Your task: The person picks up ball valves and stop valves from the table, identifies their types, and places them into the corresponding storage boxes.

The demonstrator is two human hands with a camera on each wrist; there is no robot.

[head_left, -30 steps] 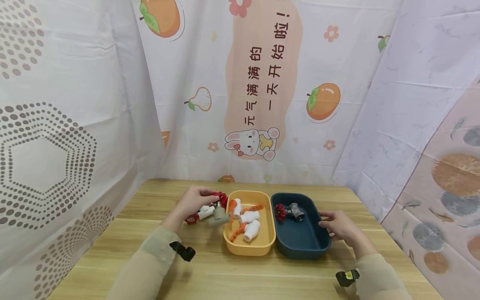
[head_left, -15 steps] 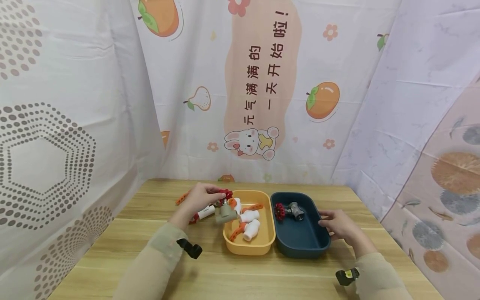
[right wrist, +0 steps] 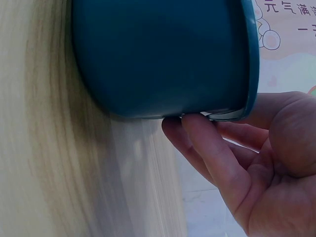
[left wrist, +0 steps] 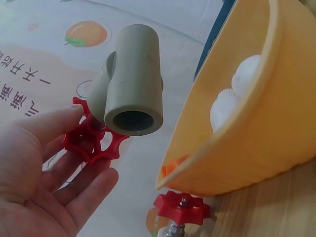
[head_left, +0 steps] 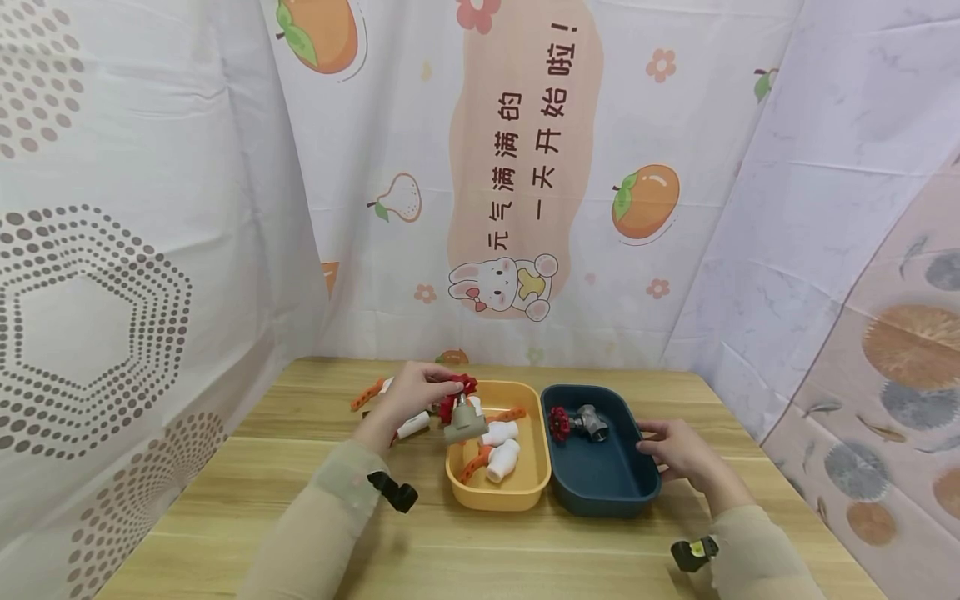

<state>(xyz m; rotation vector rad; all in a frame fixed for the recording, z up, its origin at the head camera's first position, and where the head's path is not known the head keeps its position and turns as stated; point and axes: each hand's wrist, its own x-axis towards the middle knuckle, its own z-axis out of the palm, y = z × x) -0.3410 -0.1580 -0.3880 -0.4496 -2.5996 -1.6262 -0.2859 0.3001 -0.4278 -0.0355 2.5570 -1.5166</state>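
My left hand [head_left: 417, 390] pinches the red handwheel [left wrist: 94, 140] of a grey plastic stop valve [head_left: 467, 422]. The valve's body [left wrist: 134, 81] hangs below the wheel, over the left side of the yellow bin [head_left: 498, 498]; one pipe opening faces the camera in the left wrist view. At the outer side of the dark blue bin [head_left: 607, 507], my right hand [head_left: 678, 450] holds the right rim. In the right wrist view, fingertips [right wrist: 197, 123] touch the outer wall, and part of the hand is hidden behind the rim. A metal valve with a red handwheel [head_left: 588, 423] lies inside the blue bin.
Several white valves with orange handles [head_left: 504, 458] lie in the yellow bin. Left of it, partly behind my left hand, are a white valve piece [head_left: 412, 425], an orange handle [head_left: 366, 394] and another red handwheel [left wrist: 182, 207]. A curtain [head_left: 375, 275] hangs behind the table [head_left: 450, 558].
My left hand has lifted the grey stop valve and carried it right, from beside the yellow bin to over its left side. The right hand and both bins stay in place.
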